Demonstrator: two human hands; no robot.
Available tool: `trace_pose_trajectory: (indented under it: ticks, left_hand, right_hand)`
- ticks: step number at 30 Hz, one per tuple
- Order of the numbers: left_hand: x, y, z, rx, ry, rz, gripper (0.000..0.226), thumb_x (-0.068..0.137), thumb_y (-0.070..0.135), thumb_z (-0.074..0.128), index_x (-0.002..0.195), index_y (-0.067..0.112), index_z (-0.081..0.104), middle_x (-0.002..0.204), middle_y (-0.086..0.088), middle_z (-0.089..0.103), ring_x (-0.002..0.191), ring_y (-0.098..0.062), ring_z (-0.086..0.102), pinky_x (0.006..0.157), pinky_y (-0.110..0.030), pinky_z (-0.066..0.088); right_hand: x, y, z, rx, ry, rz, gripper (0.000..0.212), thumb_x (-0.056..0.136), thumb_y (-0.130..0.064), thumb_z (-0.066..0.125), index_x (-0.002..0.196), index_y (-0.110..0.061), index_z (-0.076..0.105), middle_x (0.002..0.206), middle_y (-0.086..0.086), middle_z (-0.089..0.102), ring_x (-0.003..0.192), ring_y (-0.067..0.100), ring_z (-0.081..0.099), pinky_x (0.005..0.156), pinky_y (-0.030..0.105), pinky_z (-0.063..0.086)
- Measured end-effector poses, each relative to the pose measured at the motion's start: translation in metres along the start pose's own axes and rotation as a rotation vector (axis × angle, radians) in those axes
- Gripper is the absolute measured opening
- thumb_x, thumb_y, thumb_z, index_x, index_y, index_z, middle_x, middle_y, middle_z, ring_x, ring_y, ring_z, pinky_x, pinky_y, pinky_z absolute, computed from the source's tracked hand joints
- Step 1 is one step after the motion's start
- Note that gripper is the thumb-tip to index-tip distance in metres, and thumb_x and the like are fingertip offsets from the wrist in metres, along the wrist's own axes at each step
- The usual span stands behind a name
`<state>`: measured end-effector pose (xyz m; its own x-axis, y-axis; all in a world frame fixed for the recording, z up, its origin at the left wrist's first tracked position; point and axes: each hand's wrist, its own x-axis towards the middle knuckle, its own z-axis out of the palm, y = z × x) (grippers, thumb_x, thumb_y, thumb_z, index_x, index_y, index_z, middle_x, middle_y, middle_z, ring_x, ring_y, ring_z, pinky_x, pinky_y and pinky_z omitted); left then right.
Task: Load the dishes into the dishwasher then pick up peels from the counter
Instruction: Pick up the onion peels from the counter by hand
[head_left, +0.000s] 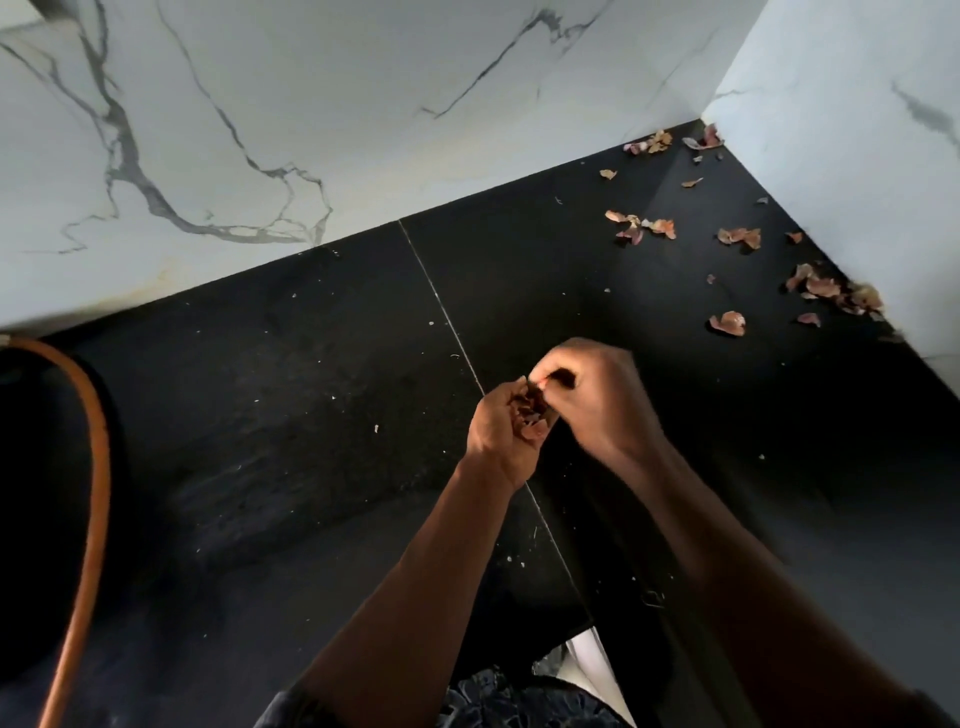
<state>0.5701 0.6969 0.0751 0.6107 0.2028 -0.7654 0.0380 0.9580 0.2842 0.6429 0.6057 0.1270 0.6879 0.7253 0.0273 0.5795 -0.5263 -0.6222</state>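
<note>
My left hand (498, 436) is cupped above the black counter (291, 405) and holds a bunch of reddish-brown onion peels (532, 415). My right hand (597, 395) touches it from the right, its fingertips pinched on a peel over the bunch. Several loose peels lie on the counter at the right: one (728, 323) nearest my hands, a cluster (641, 227) farther back, a pile (836, 293) against the right wall, and more (675, 141) in the far corner. No dishes or dishwasher are in view.
White marble-patterned walls rise behind (260, 130) and to the right (857, 130) of the counter, meeting in a corner. An orange hose (96, 467) curves over a dark object at the left edge. Small white crumbs dot the counter.
</note>
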Motion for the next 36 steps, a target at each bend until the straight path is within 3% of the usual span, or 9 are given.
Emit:
trace_pose_trajectory:
  ticks: [5, 9, 14, 20, 23, 27, 29, 32, 36]
  left_hand:
    - [-0.009, -0.008, 0.005, 0.085, -0.008, 0.014, 0.029, 0.103, 0.009, 0.04, 0.088, 0.005, 0.064, 0.067, -0.005, 0.065, 0.053, -0.012, 0.063, 0.047, -0.021, 0.049]
    - [-0.011, -0.009, 0.007, 0.058, -0.078, 0.012, 0.029, 0.105, 0.018, 0.041, 0.105, 0.003, 0.067, 0.089, -0.011, 0.07, 0.074, -0.018, 0.07, 0.061, -0.027, 0.057]
    - [-0.01, -0.011, 0.01, 0.039, -0.101, -0.002, 0.038, 0.104, 0.022, 0.05, 0.131, -0.002, 0.06, 0.113, -0.015, 0.07, 0.1, -0.023, 0.069, 0.087, -0.033, 0.058]
    - [-0.017, -0.019, 0.014, 0.074, -0.092, -0.027, 0.03, 0.103, 0.02, 0.053, 0.119, -0.002, 0.065, 0.104, -0.014, 0.072, 0.088, -0.019, 0.073, 0.079, -0.03, 0.061]
    - [-0.019, -0.022, 0.014, 0.098, -0.102, -0.027, 0.033, 0.102, 0.02, 0.053, 0.123, -0.004, 0.065, 0.114, -0.016, 0.071, 0.097, -0.021, 0.072, 0.081, -0.03, 0.06]
    - [-0.02, -0.023, 0.015, 0.089, -0.128, -0.076, 0.02, 0.1, 0.016, 0.058, 0.102, -0.001, 0.068, 0.099, -0.015, 0.072, 0.09, -0.021, 0.073, 0.078, -0.029, 0.062]
    - [-0.02, -0.023, 0.016, 0.089, -0.135, -0.083, 0.017, 0.099, 0.015, 0.06, 0.094, 0.0, 0.067, 0.094, -0.014, 0.072, 0.089, -0.021, 0.073, 0.076, -0.028, 0.062]
    - [-0.021, -0.024, 0.019, 0.105, -0.131, -0.072, 0.02, 0.1, 0.017, 0.059, 0.094, 0.0, 0.067, 0.098, -0.015, 0.071, 0.091, -0.022, 0.074, 0.075, -0.028, 0.062]
    - [-0.023, -0.028, 0.027, 0.117, -0.118, -0.052, 0.023, 0.101, 0.02, 0.058, 0.094, -0.001, 0.067, 0.098, -0.017, 0.072, 0.091, -0.023, 0.074, 0.074, -0.029, 0.062]
  right_hand:
    - [-0.013, -0.01, -0.002, -0.175, -0.087, -0.043, 0.022, 0.097, -0.009, 0.06, 0.115, -0.018, 0.071, 0.111, -0.004, 0.068, 0.096, 0.008, 0.065, 0.086, 0.027, 0.057]
    - [-0.015, -0.006, -0.016, -0.17, -0.055, -0.051, 0.024, 0.098, -0.008, 0.059, 0.113, -0.02, 0.072, 0.111, -0.007, 0.069, 0.095, 0.006, 0.067, 0.079, 0.014, 0.052]
    - [-0.017, 0.01, -0.03, -0.019, -0.014, -0.029, 0.017, 0.094, -0.007, 0.066, 0.106, -0.017, 0.074, 0.105, -0.004, 0.072, 0.094, 0.002, 0.067, 0.081, 0.016, 0.054]
    - [-0.022, 0.026, -0.038, 0.243, 0.01, 0.053, 0.011, 0.088, -0.008, 0.074, 0.095, -0.016, 0.074, 0.092, -0.01, 0.072, 0.087, -0.001, 0.067, 0.072, 0.012, 0.052]
    - [-0.028, 0.028, -0.038, 0.306, -0.006, 0.069, 0.01, 0.087, -0.014, 0.077, 0.096, -0.018, 0.074, 0.091, -0.012, 0.07, 0.085, -0.003, 0.067, 0.069, 0.01, 0.05]
    - [-0.024, 0.058, -0.048, 0.333, 0.094, 0.118, 0.011, 0.09, -0.017, 0.074, 0.1, -0.021, 0.073, 0.094, -0.013, 0.071, 0.084, -0.005, 0.067, 0.072, 0.011, 0.05]
    - [-0.011, 0.098, -0.053, 0.208, 0.251, 0.246, 0.014, 0.091, -0.016, 0.072, 0.105, -0.019, 0.071, 0.098, -0.009, 0.071, 0.083, -0.002, 0.065, 0.072, 0.011, 0.048]
    - [0.012, 0.161, -0.061, -0.091, 0.459, 0.509, 0.029, 0.092, -0.012, 0.07, 0.121, -0.012, 0.066, 0.119, 0.009, 0.063, 0.104, 0.016, 0.063, 0.085, 0.022, 0.048]
    - [0.031, 0.198, -0.071, -0.306, 0.396, 0.493, 0.03, 0.095, -0.01, 0.065, 0.125, -0.012, 0.066, 0.123, 0.012, 0.06, 0.112, 0.027, 0.058, 0.09, 0.035, 0.052]
